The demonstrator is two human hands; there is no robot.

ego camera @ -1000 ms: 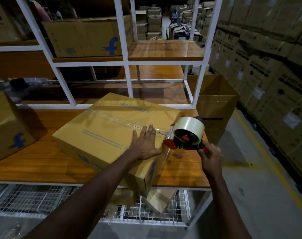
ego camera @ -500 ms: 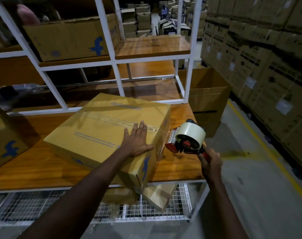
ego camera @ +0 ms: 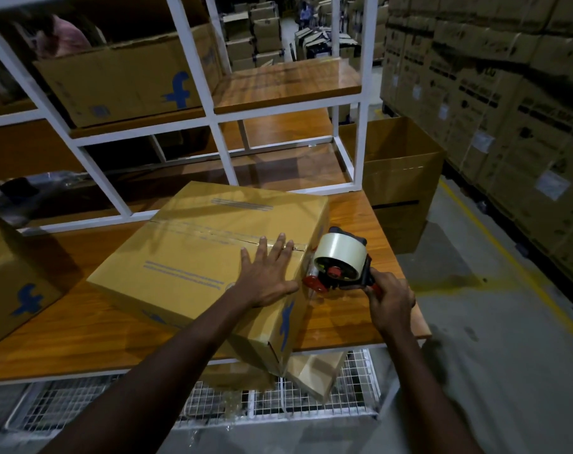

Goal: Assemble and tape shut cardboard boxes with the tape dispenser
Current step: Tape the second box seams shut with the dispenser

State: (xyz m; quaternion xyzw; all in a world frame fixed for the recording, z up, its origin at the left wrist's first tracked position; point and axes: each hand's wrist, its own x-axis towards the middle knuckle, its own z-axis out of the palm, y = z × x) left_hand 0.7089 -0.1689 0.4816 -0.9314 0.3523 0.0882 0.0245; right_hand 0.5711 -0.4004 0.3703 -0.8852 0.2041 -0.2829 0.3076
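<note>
We are inspecting a closing pass on the tan cardboard box [ego camera: 193, 267] with blue printing. It is lying closed on the orange-brown wooden table top [ego camera: 65, 326], its near corner overhanging the front edge. A strip of clear tape [ego camera: 209, 230] is running along the centre seam of the top flaps toward the right end. The left hand [ego camera: 267, 278] is pressing flat on the top near that end, fingers straight and spread, gripping nothing. The right hand [ego camera: 390, 301] is curling its fingers round the handle of the red-and-black tape dispenser [ego camera: 339, 265] and holding its mouth against the box's right end face, just below the top edge. We are judging the step in hand to be the end of the seam run, with the tape being carried over the edge and down the end face. We are judging that the next move is calling for a short downward pull, a twist to sever the tape on the blade, and firm bracing from the flat hand so the overhanging box is not shifting. Whether the tape is already adhering to the end face, we cannot tell.
</note>
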